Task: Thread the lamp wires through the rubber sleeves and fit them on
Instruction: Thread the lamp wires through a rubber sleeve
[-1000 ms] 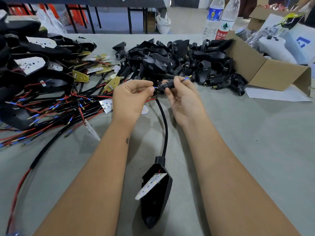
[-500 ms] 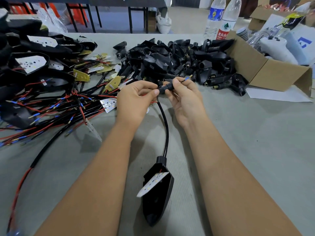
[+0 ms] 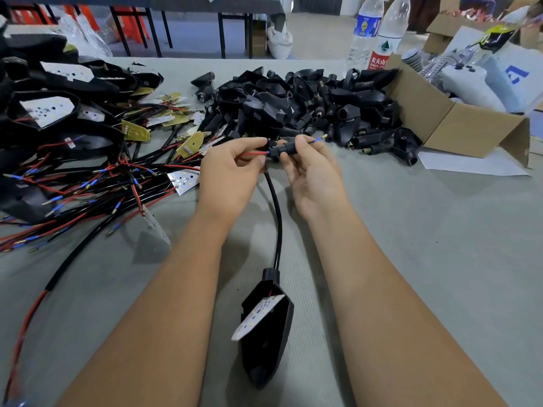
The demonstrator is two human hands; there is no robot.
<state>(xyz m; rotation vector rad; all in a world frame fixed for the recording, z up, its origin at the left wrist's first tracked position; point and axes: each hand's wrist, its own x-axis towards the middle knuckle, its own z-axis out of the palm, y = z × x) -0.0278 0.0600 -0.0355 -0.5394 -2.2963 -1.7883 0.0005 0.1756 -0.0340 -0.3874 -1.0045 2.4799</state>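
Observation:
A black lamp housing (image 3: 266, 330) with a white LED board lies on the table between my forearms. Its black cable (image 3: 277, 221) curves up to my hands. My right hand (image 3: 311, 174) pinches a small black rubber sleeve (image 3: 280, 150) with a black wire tipped in blue (image 3: 317, 139) sticking out of it to the right. My left hand (image 3: 232, 174) pinches a red wire (image 3: 255, 154) at the sleeve's left end.
A heap of black rubber sleeves and housings (image 3: 302, 104) lies behind my hands. Lamp housings and red and black wires (image 3: 82, 183) cover the left side. A cardboard box (image 3: 458, 124) and two water bottles (image 3: 379, 33) stand at the back right.
The hands have spread slightly apart. A stretch of red wire now shows between my left fingers and the sleeve, and the blue-tipped wire sticks farther out to the right.

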